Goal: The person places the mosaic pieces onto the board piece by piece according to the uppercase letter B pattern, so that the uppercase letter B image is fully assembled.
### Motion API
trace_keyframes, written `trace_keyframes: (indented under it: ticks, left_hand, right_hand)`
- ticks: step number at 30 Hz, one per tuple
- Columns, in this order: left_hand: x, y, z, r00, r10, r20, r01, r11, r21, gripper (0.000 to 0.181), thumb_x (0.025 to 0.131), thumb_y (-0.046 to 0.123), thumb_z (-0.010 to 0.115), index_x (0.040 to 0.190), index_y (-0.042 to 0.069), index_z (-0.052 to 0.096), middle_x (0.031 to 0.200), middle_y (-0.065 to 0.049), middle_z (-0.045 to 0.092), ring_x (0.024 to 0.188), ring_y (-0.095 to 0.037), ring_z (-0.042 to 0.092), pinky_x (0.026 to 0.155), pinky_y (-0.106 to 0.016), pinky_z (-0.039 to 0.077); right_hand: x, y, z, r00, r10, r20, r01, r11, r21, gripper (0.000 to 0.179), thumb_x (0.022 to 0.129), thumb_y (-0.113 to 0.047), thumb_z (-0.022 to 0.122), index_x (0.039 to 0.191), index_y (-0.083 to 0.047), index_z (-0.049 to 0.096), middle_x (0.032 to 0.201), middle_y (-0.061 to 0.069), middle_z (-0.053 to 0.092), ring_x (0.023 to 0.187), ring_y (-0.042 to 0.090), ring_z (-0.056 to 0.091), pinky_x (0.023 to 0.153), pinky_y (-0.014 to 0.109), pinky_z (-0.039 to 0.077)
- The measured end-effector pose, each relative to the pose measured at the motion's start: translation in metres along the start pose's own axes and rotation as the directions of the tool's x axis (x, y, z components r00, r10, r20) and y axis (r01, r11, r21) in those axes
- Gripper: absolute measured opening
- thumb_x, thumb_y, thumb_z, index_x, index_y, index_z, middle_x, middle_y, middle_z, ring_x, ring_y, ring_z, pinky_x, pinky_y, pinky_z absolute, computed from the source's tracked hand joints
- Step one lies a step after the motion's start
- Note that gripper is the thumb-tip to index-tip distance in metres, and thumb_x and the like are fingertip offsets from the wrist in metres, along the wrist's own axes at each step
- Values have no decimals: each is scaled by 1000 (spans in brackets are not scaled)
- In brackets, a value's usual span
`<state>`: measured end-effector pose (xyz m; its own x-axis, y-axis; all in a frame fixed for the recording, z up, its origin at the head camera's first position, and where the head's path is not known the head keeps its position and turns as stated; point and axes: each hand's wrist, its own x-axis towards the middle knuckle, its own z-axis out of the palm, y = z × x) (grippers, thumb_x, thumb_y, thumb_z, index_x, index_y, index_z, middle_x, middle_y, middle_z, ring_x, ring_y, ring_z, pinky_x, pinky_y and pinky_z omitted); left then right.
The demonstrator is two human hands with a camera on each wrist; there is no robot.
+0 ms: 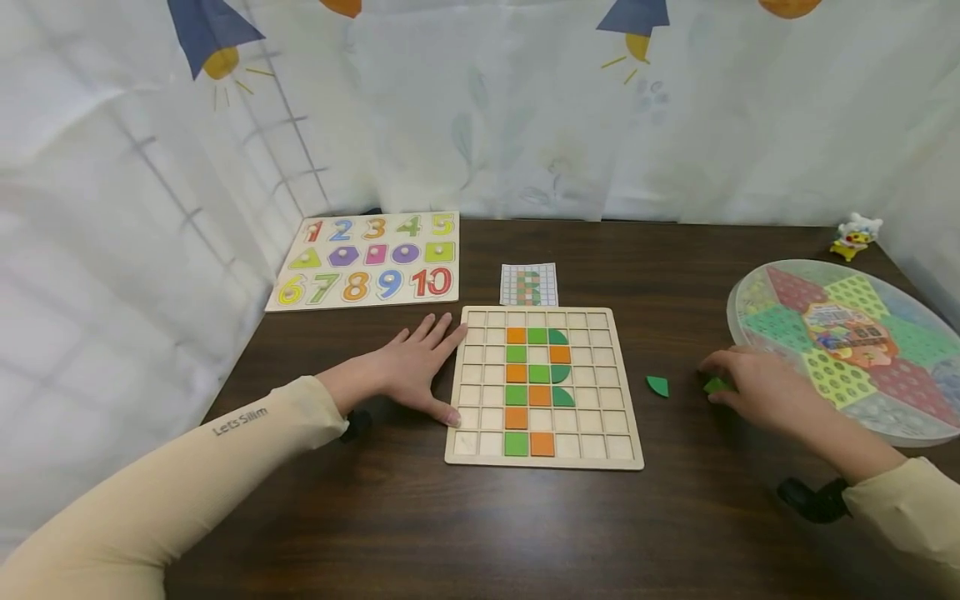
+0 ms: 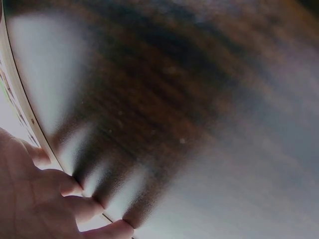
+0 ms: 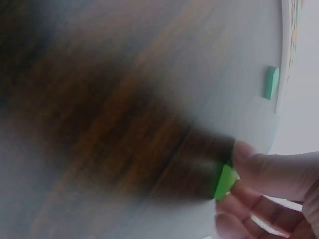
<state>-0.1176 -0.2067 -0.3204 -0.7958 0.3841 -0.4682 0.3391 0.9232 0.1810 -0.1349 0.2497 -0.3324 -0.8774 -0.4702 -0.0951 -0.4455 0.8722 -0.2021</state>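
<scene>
A wooden grid board lies mid-table, with orange, light green and dark green tiles in several cells. Spread along its left edge is my left hand, thumb and fingertips touching the frame; the left wrist view shows these fingers at the rim. To the right of the board, my right hand pinches a light green tile between thumb and fingers, low over the table. Part of that tile is hidden by the fingers. A dark green quarter-round tile lies between the board and the right hand.
Behind the board is a small printed pattern card. A number and shape puzzle sits at the back left. The round, colourful game board is right beside the right hand. A small yellow-and-white figurine stands at the back right.
</scene>
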Motion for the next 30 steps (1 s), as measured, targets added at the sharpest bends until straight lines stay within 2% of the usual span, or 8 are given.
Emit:
trace_keyframes:
  ticks: [5, 10, 14, 18, 25, 30]
  left_hand:
    - [-1, 3, -1, 1000, 1, 0, -1, 1000, -3, 134, 75, 73, 76, 166, 12, 0, 172, -20, -6, 159, -44, -4, 123, -68, 10]
    - [-1, 1, 0, 1000, -9, 3, 9, 1000, 10, 134, 74, 75, 75, 166, 12, 0, 172, -20, -6, 159, -44, -3, 123, -68, 11]
    - [-1, 1, 0, 1000, -3, -4, 3, 1000, 0, 134, 74, 74, 76, 166, 12, 0, 172, -20, -6, 159, -44, -3, 123, -68, 11]
    - [-1, 2, 0, 1000, 0, -6, 0, 1000, 0, 133, 75, 73, 76, 166, 12, 0, 172, -20, -6, 159, -44, -3, 124, -68, 10]
    - [-2, 3, 0, 1000, 1, -8, -1, 1000, -3, 134, 75, 73, 76, 166, 13, 0, 172, -20, -6, 159, -44, -3, 124, -68, 9]
    - [-2, 3, 1, 1000, -6, -2, 6, 1000, 5, 134, 74, 74, 75, 166, 13, 0, 172, -19, -6, 159, -44, -3, 124, -67, 9]
  right_hand:
    - [-2, 0, 1, 1000, 6, -10, -6, 1000, 6, 35, 81, -11, 86, 108, 6, 70, 95, 16, 73, 79, 26, 67, 69, 46, 55]
    - [-2, 1, -1, 997, 65, 43, -66, 997, 33, 31, 84, -15, 83, 98, 9, 70, 81, 10, 70, 69, 17, 60, 62, 38, 51]
    - [-3, 1, -2, 997, 58, 44, -60, 997, 41, 24, 84, -13, 83, 93, 6, 71, 78, 6, 69, 67, 14, 59, 59, 33, 48]
    - [-3, -1, -2, 997, 62, 42, -64, 997, 50, 24, 85, -13, 82, 96, 5, 71, 78, 6, 68, 67, 13, 59, 58, 31, 47]
    - [-3, -12, -2, 996, 83, -26, -79, 987, 141, 30, 89, -15, 79, 104, 9, 68, 86, 15, 74, 74, 23, 72, 60, 36, 56]
    - [0, -30, -4, 997, 64, -51, -51, 971, 235, 29, 90, -18, 78, 108, 4, 70, 87, 8, 76, 75, 18, 72, 59, 29, 52]
